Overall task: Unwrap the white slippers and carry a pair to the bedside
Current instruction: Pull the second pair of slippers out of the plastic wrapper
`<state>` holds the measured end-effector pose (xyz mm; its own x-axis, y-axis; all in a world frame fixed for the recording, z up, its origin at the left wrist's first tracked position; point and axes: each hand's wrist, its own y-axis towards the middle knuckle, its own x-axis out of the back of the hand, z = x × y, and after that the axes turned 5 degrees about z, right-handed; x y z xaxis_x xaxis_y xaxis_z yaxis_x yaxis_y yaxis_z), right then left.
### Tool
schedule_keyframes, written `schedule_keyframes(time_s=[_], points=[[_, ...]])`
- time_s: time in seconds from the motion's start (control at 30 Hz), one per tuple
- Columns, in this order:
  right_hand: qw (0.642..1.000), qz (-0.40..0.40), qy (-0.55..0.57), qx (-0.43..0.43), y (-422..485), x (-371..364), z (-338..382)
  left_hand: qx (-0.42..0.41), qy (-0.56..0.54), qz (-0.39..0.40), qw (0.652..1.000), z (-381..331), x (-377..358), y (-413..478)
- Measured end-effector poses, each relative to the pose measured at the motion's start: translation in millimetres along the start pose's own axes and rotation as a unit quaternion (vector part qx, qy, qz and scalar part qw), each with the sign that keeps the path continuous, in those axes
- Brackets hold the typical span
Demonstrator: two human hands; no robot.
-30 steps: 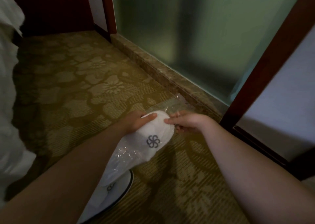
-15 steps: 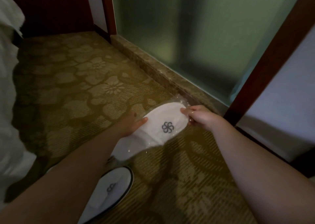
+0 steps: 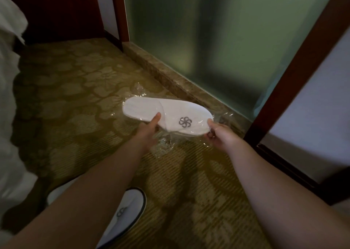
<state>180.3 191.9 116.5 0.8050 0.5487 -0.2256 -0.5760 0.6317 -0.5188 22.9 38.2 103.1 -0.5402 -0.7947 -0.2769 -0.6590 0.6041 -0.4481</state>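
A pair of white slippers (image 3: 166, 114) with a grey swirl logo lies stacked flat inside clear plastic wrap (image 3: 164, 144), held level above the carpet. My left hand (image 3: 147, 131) grips the pack's near edge at mid-length, thumb on top. At the toe end my right hand (image 3: 219, 135) pinches the wrap. Loose wrap sticks out past both ends and hangs below. Another white slipper (image 3: 126, 212) with a dark rim shows low down, partly hidden by my left forearm.
Patterned olive carpet (image 3: 75, 97) covers the floor. White bedding (image 3: 9, 97) runs down the left edge. A stone sill (image 3: 170, 78) and frosted glass panel (image 3: 217, 40) stand ahead, with a dark wooden frame (image 3: 295, 69) and white panel at right.
The wrapped slippers have swung from pointing toward me to lying crosswise and moved farther from me. My right hand stays at the toe end; my left hand now holds the middle.
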Motion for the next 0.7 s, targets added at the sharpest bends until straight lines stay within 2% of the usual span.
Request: schedule_keyframes(time_s=[0.1,0.17,0.5,0.7], points=[[1.0,0.022,0.014,0.001,1,-1,1,-0.111,-0.068,-0.076,0.989,-8,-1,-3],[1.0,0.029,0.01,0.003,3,-1,0,-0.132,-0.076,-0.114,0.982,-15,4,-4],[1.0,0.023,0.0,0.001,1,3,2,-0.107,-0.094,-0.198,0.97,-25,32,3],[0.998,-0.043,-0.005,0.044,3,3,2,-0.099,-0.062,-0.224,0.968,-25,28,2]])
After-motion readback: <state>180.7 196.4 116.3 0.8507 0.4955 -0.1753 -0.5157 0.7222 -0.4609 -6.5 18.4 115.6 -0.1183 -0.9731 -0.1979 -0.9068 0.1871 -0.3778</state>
